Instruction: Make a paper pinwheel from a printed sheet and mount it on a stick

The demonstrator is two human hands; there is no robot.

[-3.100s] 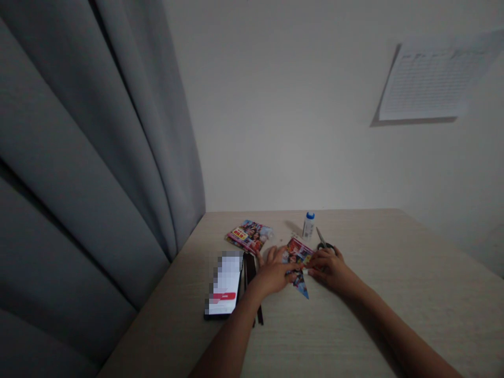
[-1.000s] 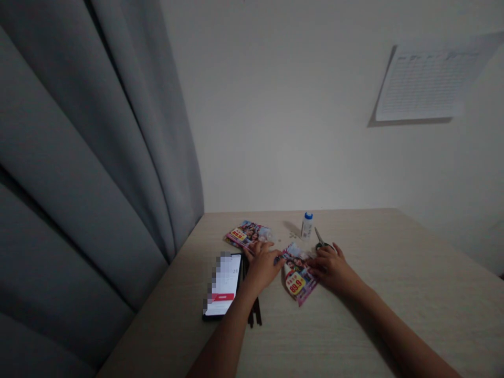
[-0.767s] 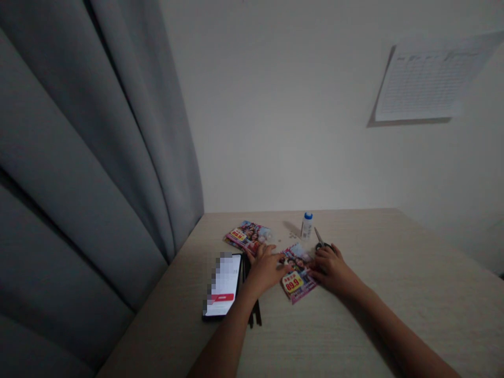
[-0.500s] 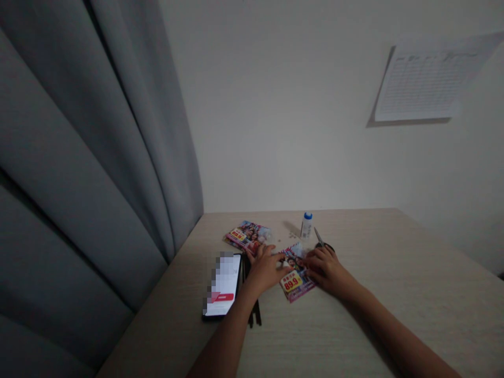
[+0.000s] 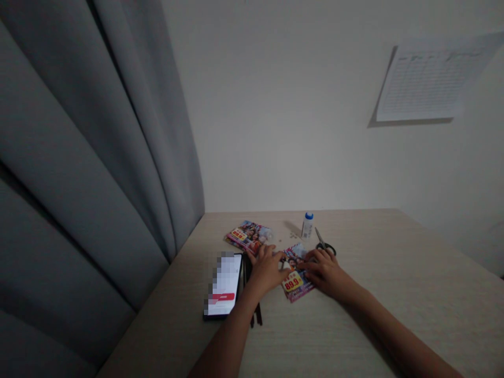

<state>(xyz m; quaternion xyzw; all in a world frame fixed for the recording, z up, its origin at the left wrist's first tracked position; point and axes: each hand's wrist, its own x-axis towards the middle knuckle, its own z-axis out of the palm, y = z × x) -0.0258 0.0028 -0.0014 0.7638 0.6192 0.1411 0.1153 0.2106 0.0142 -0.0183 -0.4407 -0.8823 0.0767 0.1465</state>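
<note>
A colourful printed leaflet (image 5: 295, 286) with a yellow 89.9 label lies on the table between my hands. My left hand (image 5: 266, 266) rests at its left side, fingers spread, with thumb and fingertips touching or just above the edge. On the leaflet's right part lie the fingers of my right hand (image 5: 325, 270), somewhat apart and lightly bent. Neither hand visibly lifts anything. Just beyond the right hand are scissors (image 5: 321, 239) with dark handles, partly hidden by it. Dark thin strips (image 5: 258, 314) run beneath my left hand and wrist.
Another leaflet pile (image 5: 244, 236) lies behind my left hand. A phone (image 5: 222, 289) with a lit screen is to the left. A white bottle with a blue cap (image 5: 307, 227) stands at the back beside tiny scraps (image 5: 293, 235). A grey curtain (image 5: 98, 157) borders the table's left side.
My right hand's fingers have shifted slightly to the left over the leaflet, and more of the scissors' handle shows. The left hand has barely moved.
</note>
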